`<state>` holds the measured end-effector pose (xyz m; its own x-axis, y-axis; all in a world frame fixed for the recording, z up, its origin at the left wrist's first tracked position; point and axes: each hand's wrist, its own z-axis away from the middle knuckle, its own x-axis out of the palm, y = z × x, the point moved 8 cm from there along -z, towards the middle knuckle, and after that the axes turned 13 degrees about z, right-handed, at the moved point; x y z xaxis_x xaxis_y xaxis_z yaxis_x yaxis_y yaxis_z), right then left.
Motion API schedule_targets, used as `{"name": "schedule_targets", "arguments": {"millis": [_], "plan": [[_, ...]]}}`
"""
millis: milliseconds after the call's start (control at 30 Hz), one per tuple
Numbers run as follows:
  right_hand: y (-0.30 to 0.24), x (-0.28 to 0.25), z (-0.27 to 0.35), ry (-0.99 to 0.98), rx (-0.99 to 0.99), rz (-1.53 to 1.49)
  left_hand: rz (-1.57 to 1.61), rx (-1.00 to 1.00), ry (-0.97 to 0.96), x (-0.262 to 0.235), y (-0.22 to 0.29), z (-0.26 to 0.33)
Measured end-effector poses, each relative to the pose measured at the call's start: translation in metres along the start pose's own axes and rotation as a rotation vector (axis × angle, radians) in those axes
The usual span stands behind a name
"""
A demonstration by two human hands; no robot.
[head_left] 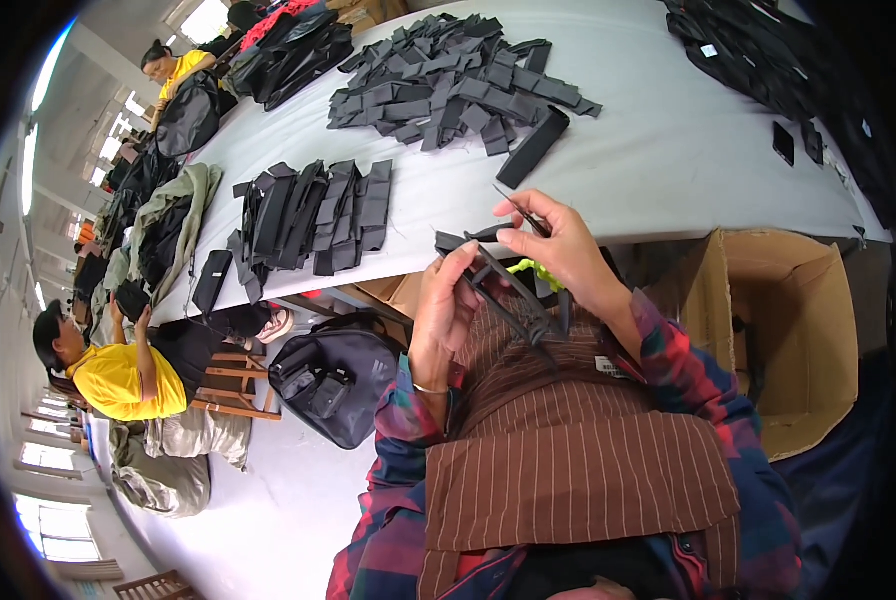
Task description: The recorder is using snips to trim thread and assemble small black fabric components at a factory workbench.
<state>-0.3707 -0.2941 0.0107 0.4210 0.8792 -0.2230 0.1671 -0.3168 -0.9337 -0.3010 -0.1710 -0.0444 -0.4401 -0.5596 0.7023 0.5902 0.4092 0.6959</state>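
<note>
Just past the table's near edge, my left hand (446,302) pinches a black fabric strap (503,300) between thumb and fingers, and the strap's loose ends hang over the brown striped apron (568,470). Close beside it, my right hand (558,248) is closed around a slim, dark pointed tool (524,212) that looks like thread snips; its tip points up and left. The fingers hide most of this tool. Something bright yellow-green (536,272) shows below my right hand, partly covered by the strap.
On the white table (658,150) lie a heap of black strips (438,85), stacked strips (318,215), a long black piece (533,146) and a phone (783,143). A cardboard box (788,340) stands at right, a black bag (333,385) at left. Two people in yellow work at left.
</note>
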Motion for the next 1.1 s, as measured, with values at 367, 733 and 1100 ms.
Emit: {"name": "schedule_targets", "arguments": {"millis": [367, 733, 1100], "plan": [[-0.011, 0.021, 0.031, 0.014, -0.005, -0.033, 0.173, -0.058, -0.087, 0.006, 0.003, -0.003], [0.048, 0.0, -0.006, 0.309, -0.002, 0.109, -0.262, -0.009, 0.091, 0.006, 0.0, -0.044], [0.122, -0.02, -0.06, -0.054, 0.253, 0.012, -0.14, -0.072, 0.097, -0.029, -0.013, -0.121]]}}
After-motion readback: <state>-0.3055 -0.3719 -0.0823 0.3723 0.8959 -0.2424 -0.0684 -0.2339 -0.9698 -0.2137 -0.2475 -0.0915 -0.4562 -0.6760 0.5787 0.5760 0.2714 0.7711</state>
